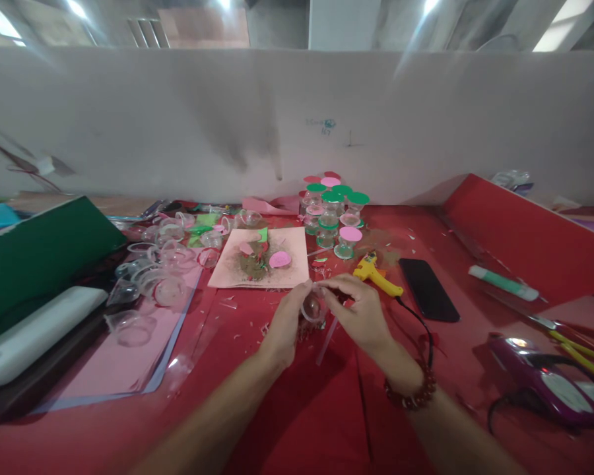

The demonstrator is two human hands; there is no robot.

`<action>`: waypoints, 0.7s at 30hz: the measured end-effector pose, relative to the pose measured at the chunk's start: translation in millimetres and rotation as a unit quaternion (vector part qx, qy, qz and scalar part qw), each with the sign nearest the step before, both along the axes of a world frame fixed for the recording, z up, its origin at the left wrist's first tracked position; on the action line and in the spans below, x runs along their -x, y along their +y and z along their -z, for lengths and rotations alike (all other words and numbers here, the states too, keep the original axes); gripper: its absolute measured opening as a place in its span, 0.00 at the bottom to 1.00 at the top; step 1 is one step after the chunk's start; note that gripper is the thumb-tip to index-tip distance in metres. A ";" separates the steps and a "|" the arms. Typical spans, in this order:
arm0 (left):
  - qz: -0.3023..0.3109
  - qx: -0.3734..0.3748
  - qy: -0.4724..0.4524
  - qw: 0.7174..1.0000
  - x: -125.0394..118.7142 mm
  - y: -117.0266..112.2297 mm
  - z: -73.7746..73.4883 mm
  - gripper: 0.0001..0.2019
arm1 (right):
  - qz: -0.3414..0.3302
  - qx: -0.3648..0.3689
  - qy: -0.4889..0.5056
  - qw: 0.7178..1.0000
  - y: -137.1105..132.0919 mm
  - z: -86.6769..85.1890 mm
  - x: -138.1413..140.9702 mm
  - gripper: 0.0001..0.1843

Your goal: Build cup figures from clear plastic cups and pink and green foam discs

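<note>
Both my hands meet over the red table (301, 409) near its middle. My left hand (286, 323) and my right hand (359, 311) are closed together round a small clear plastic cup (313, 307), fingers pinched on its rim. A clear strip (327, 340) hangs down below the hands. Just beyond them lies a pink paper sheet (228, 270) with brown grit, pink discs and green scraps on it. A yellow glue gun (373, 272) lies right of the hands, its black cord running toward my right wrist, which wears a red bead bracelet (416, 396).
Several clear cups (158, 270) lie scattered at the left on a pink sheet. Finished cups with green and pink lids (334, 211) stand at the back. A black phone (428, 289), a glue stick (502, 282), a purple tool (544, 382), and green card (34, 254) surround the work area.
</note>
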State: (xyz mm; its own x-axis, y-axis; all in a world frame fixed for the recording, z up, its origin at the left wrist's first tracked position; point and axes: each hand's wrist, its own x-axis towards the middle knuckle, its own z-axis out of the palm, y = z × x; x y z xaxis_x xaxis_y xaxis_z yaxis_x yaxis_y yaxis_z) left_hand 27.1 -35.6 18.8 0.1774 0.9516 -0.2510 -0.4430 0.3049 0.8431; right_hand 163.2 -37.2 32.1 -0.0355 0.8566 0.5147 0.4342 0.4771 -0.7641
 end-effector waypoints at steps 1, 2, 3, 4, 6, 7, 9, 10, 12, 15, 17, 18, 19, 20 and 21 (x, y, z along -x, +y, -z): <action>0.002 -0.008 0.008 1.000 0.0 -0.1 0.2 0.18 | 0.002 0.002 -0.001 1.000 0.1 0.6 0.1 0.09; 0.005 -0.016 0.015 1.000 0.0 -0.2 0.1 0.18 | 0.004 0.006 -0.002 1.000 0.2 1.3 0.2 0.09; 0.007 -0.024 0.020 0.999 0.0 -0.3 0.0 0.18 | 0.008 0.011 -0.004 1.000 0.3 1.9 0.4 0.09; 0.008 -0.031 0.027 0.999 -0.1 -0.3 -0.2 0.18 | 0.012 0.017 -0.006 1.000 0.3 2.4 0.5 0.09; 0.007 -0.045 0.044 0.998 -0.3 -0.3 -1.0 0.18 | 0.018 0.026 -0.013 0.999 0.1 3.0 0.7 0.08; 0.005 -0.051 0.056 0.997 -0.4 -0.2 -1.4 0.18 | 0.018 0.031 -0.018 0.999 0.0 2.9 0.6 0.08; 0.001 -0.061 0.080 0.995 -0.7 -0.3 -2.3 0.19 | 0.015 0.038 -0.026 0.999 -0.2 2.3 0.2 0.09; -0.001 -0.066 0.088 0.994 -0.9 -0.5 -2.8 0.19 | 0.012 0.041 -0.029 0.999 -0.4 1.8 -0.1 0.09; -0.008 -0.077 0.095 0.992 -1.4 -1.1 -3.2 0.19 | 0.008 0.046 -0.031 0.998 -0.6 1.0 -0.4 0.10; -0.016 -0.095 0.101 0.990 -2.5 -2.4 -2.6 0.19 | 0.006 0.055 -0.029 0.998 -0.7 0.8 0.0 0.10; -0.015 -0.100 0.102 0.990 -3.5 -3.3 -1.2 0.18 | 0.012 0.059 -0.032 0.998 -0.5 1.4 0.8 0.09; -0.013 -0.101 0.101 0.990 -4.1 -3.6 -0.4 0.18 | 0.018 0.059 -0.035 0.997 -0.4 1.9 1.2 0.09; -0.012 -0.102 0.099 0.990 -4.6 -3.8 0.3 0.17 | 0.025 0.057 -0.038 0.997 -0.3 2.5 1.5 0.09; -0.012 -0.103 0.098 0.990 -5.2 -4.0 0.9 0.17 | 0.032 0.054 -0.041 0.997 -0.1 3.1 1.8 0.09; -0.013 -0.105 0.098 0.990 -5.6 -4.1 1.3 0.17 | 0.038 0.052 -0.042 0.997 0.1 3.7 2.0 0.09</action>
State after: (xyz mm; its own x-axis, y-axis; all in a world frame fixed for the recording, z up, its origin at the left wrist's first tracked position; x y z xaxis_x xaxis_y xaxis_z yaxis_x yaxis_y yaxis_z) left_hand 32.8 -39.7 17.5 0.1207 0.9898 -0.0753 -0.2709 0.1058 0.9568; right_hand 161.1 -37.2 28.4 -0.0081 0.9068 0.4215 0.5314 0.3609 -0.7664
